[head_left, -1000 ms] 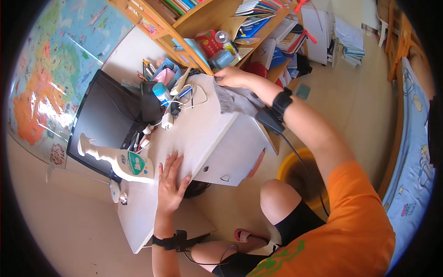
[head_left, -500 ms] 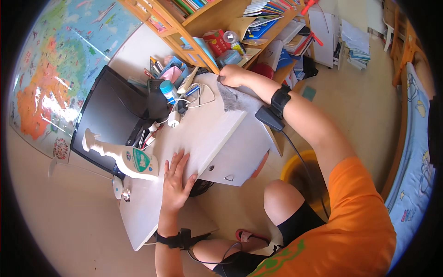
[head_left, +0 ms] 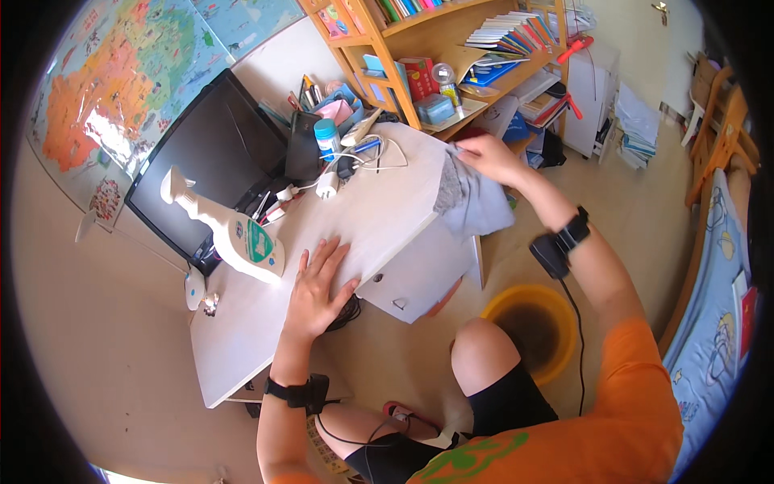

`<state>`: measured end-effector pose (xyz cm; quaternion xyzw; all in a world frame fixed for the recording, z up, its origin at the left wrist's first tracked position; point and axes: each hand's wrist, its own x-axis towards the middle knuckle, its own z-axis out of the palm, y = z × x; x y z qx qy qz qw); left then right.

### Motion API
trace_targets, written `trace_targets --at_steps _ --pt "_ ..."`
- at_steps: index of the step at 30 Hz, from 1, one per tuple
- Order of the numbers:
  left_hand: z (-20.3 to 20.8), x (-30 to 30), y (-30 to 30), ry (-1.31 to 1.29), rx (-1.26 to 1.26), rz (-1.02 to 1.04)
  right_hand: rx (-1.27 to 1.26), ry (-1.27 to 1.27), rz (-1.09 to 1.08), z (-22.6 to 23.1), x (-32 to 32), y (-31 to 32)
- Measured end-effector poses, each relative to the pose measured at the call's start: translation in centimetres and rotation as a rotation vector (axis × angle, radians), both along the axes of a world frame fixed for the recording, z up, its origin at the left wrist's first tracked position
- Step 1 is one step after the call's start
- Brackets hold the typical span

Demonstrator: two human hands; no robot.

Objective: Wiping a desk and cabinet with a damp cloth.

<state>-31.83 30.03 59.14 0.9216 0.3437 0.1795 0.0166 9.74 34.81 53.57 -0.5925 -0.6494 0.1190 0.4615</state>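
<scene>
My left hand point(head_left: 318, 290) lies flat on the pale desk point(head_left: 250, 335), fingers spread, holding nothing. At the desk's far right corner, my right hand point(head_left: 488, 158) grips the top of a grey cloth point(head_left: 477, 198). The cloth drapes over the desk edge, its lower part hanging beside the drawer front. Left of my left hand stands a white spray bottle point(head_left: 251, 244) with a green label. A dark monitor point(head_left: 214, 153) is behind it. My right fingertips are partly hidden in the cloth's fold.
A white charger point(head_left: 326, 185) with tangled cables, a blue-capped bottle point(head_left: 326, 137) and a blue pen holder point(head_left: 343, 109) crowd the desk's back. Beyond is a wooden bookshelf point(head_left: 395, 48). A yellow bucket point(head_left: 571, 331) with dark water stands by my knee. Right is a bed point(head_left: 713, 331).
My right hand has drawn back toward the right, off the far corner, bringing the cloth along to hang over the edge. My left hand stays on the desk. The view has shifted.
</scene>
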Motion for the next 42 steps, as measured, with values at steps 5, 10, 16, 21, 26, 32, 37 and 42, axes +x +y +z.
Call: trace_targets --at_steps 5,10,16,21,26,32,37,42 --pt "-0.5 0.2 0.3 -0.018 0.023 -0.023 0.074 0.037 -0.163 -2.2 -1.2 3.3" --pt "-0.7 -0.6 -0.4 -0.028 0.053 0.012 0.183 0.056 -0.327 -1.7 -4.3 -2.4" --pt "-0.8 -0.6 -0.4 -0.061 0.000 -0.003 0.095 -0.239 -0.289 2.5 -1.7 -6.7" --pt "-0.9 -2.5 -0.4 -0.141 0.113 -0.066 0.153 -0.019 0.170 10.8 -12.5 -11.4" --pt "3.3 -2.8 -8.5 -0.756 -0.314 -0.072 -0.030 0.211 0.580 11.8 -23.9 -13.0" --pt "1.6 -15.5 -16.5 -1.049 -0.222 0.578 -0.018 0.189 0.863 12.6 -36.4 -15.2" --pt "-4.1 -31.4 -19.7 -1.458 0.379 1.096 0.097 -0.235 0.647 6.6 -35.8 -7.9" --pt "-10.2 -37.7 -17.4 -1.557 0.273 1.024 0.113 -0.469 0.592 4.5 -38.3 -4.8"
